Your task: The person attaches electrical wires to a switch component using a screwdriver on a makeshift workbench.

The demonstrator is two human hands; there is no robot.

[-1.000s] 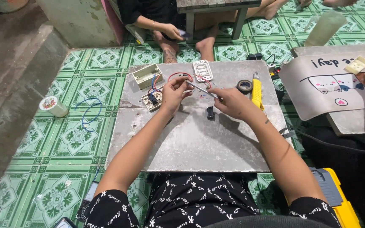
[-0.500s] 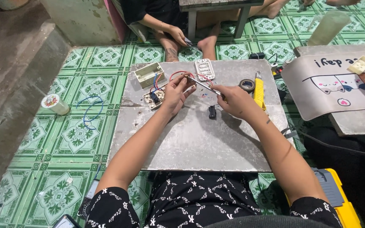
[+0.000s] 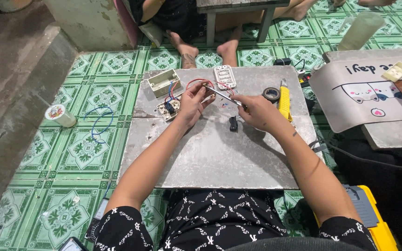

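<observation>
Screwdriver (image 3: pixel 223 96), thin bright metal, spans your two hands above the far half of the grey slab (image 3: pixel 210 158); your right hand (image 3: pixel 257 111) grips its handle end, your left hand (image 3: pixel 192 102) pinches a small fitting at its tip, which could skid off and jab those fingers; red and blue wires (image 3: pixel 170 93) could tug loose from the cream plastic box (image 3: pixel 163 82); black switch module (image 3: pixel 233 123) lies near, yellow knife (image 3: pixel 284 100) right.
</observation>
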